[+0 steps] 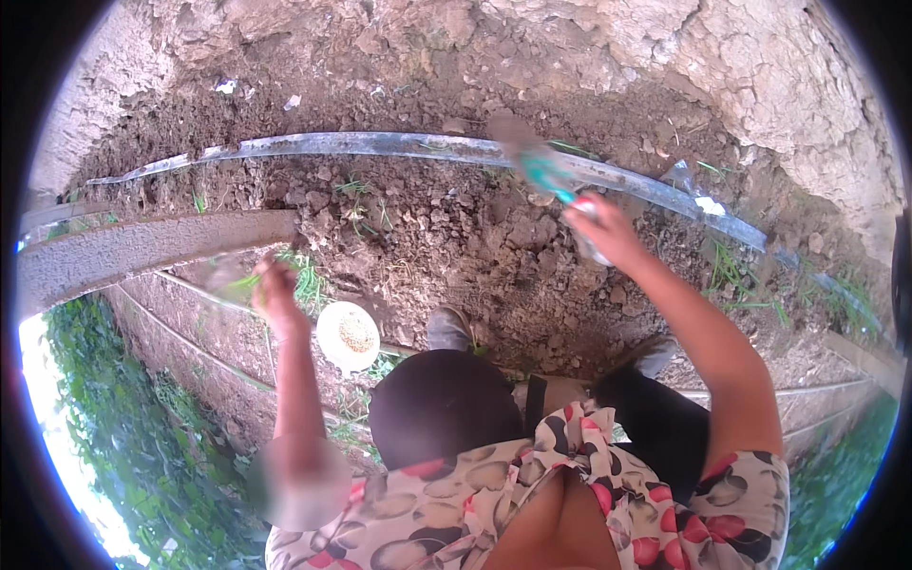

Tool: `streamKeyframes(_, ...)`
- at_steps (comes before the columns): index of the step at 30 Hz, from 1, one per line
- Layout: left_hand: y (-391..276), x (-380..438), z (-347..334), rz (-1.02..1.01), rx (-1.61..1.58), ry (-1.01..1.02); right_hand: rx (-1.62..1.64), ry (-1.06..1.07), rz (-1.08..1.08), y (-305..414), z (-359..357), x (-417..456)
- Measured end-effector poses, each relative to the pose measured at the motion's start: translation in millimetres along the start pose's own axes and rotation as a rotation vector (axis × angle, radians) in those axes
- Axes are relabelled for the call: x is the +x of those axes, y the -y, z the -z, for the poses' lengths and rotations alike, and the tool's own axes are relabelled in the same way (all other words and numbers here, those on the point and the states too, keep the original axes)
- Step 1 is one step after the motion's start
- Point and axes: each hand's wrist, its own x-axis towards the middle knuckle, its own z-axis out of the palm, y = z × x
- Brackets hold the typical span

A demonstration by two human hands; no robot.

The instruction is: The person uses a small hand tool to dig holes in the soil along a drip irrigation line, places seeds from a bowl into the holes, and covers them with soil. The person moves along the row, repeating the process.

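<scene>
My right hand grips a small garden hand tool with green and red parts. Its brownish head is blurred and reaches across the pale curved strip lying on the soil, so its exact kind is unclear. My left hand, also blurred, has its fingers closed on some green grass blades. A white bowl with small tan grains in it stands just right of my left wrist. Loose, cloddy brown soil spreads between my hands.
A thick grey beam runs in from the left, close to my left hand. Behind the strip rises a rough earthen wall. Grass tufts grow at right. My shoe rests on the soil edge; leafy plants fill the lower left.
</scene>
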Motion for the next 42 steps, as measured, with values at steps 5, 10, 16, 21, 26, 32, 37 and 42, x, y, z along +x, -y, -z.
streamKeyframes(5, 65.7, 57.3, 134.3, 0.580, -0.968, -0.351, 0.018, 0.167, -0.028, 43.1, -84.3, 80.9)
streamKeyframes(10, 100.0, 23.6, 75.1, 0.523, -0.738, 0.023, 0.425, 0.031, -0.137, 18.6, -70.6, 70.9)
streamKeyframes(16, -17.1, -28.2, -129.5, -0.122, -0.114, 0.605, 0.450, -0.334, -0.309, -49.6, 41.7, -21.6)
streamKeyframes(21, -24.3, -46.3, -264.8, -0.936, 0.237, 0.908, 0.446, -0.584, -0.319, -57.3, 97.5, -75.6)
streamKeyframes(26, 11.3, -73.4, -356.7, -1.168, 0.647, 1.051, 0.137, -0.306, -0.254, -48.0, 60.7, -88.4)
streamKeyframes(32, 47.8, -115.3, -374.0, -1.179, 1.017, 1.129, 0.156, -0.297, -0.297, -78.4, 84.8, -78.5)
streamKeyframes(37, 38.0, -133.9, -360.2, -1.146, 1.154, 1.069, 0.266, -0.465, -0.477, -92.3, 108.8, -111.8)
streamKeyframes(42, 47.6, -139.0, -346.7, -1.117, 0.975, 0.905, -0.579, -0.507, -0.155, -102.1, 121.9, -141.0)
